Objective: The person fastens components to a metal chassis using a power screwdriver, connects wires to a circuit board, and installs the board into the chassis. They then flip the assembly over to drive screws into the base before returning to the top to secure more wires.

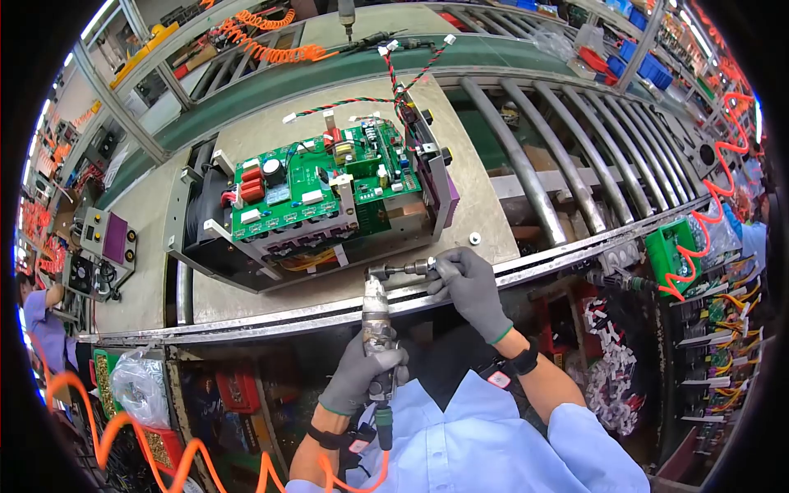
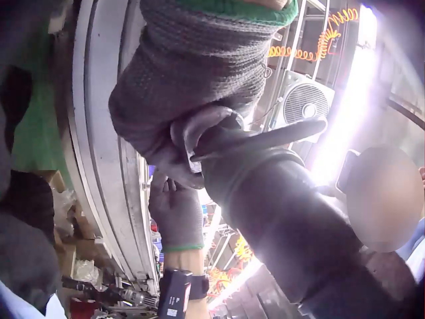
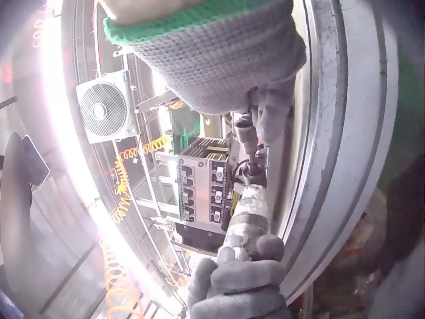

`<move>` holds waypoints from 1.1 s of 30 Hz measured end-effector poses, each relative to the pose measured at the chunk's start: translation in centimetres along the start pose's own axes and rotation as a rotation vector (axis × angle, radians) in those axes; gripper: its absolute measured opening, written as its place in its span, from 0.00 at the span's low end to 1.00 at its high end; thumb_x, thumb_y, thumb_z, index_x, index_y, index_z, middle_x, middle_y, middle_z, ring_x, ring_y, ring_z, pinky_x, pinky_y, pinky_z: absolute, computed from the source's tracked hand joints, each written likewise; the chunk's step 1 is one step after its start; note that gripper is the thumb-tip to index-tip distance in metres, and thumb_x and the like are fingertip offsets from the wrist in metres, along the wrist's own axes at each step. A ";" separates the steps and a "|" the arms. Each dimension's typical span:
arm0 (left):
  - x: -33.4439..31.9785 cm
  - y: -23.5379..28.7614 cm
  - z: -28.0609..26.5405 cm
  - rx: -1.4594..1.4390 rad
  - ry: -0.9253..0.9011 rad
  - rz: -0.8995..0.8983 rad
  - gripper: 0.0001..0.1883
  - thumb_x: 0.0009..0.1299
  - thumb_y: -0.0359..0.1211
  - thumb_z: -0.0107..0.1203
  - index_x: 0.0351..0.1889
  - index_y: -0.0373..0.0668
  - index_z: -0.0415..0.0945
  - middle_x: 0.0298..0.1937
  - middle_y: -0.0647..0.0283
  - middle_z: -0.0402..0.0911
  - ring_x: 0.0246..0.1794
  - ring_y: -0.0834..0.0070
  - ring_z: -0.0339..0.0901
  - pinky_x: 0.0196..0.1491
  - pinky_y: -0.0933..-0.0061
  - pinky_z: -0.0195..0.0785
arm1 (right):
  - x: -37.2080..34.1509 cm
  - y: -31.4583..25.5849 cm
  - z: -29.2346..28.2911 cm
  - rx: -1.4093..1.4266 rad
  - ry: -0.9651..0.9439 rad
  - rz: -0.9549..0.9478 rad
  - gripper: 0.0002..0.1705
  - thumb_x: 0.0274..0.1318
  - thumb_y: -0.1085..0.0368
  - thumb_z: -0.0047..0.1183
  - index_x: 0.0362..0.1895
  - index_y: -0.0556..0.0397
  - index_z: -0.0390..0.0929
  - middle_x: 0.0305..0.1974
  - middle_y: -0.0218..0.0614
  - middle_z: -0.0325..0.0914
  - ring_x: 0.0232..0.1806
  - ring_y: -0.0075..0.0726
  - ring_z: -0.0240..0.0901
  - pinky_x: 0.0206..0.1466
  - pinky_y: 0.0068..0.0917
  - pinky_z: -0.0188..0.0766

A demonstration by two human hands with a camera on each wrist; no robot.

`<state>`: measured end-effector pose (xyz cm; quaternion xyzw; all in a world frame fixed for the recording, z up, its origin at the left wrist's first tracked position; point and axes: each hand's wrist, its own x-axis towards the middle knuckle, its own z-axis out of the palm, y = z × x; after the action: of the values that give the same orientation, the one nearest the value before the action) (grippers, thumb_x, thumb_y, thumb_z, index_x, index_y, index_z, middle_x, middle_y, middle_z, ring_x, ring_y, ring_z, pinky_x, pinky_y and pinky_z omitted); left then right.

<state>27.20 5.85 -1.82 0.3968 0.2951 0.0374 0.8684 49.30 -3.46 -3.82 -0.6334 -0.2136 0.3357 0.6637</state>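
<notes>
In the head view, the gloved left hand [image 1: 362, 374] is wrapped round the body of an air-driven angle tool [image 1: 376, 316], held upright below the conveyor edge. The gloved right hand [image 1: 470, 287] pinches the end of the bit [image 1: 407, 269] that sticks out sideways from the tool's head. The right wrist view shows the right hand [image 3: 219, 63] with its fingertips at the bit, and the left hand [image 3: 239, 282] round the tool [image 3: 249, 216]. Behind them sits a unit with a green circuit board [image 1: 308, 185], wires rising from its right end.
The unit rests on a board [image 1: 485, 205] over the conveyor, where a small white-and-metal piece [image 1: 474, 238] lies near the front edge. Metal rollers [image 1: 567, 156] run to the right. An orange coiled hose [image 1: 197, 460] trails from the tool. A green bin [image 1: 670, 255] stands at right.
</notes>
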 end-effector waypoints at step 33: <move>2.5 0.8 0.0 0.055 0.074 0.165 0.15 0.68 0.32 0.62 0.46 0.37 0.69 0.31 0.59 0.82 0.26 0.75 0.83 0.28 0.76 0.77 | 8.0 -0.5 3.7 -0.641 0.635 -0.575 0.65 0.40 0.67 0.74 0.79 0.60 0.45 0.66 0.55 0.61 0.65 0.58 0.68 0.67 0.41 0.69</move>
<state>29.45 7.14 -2.45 0.4420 0.2943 0.1155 0.8395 52.23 4.91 -4.10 -0.7906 -0.2590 -0.1497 0.5343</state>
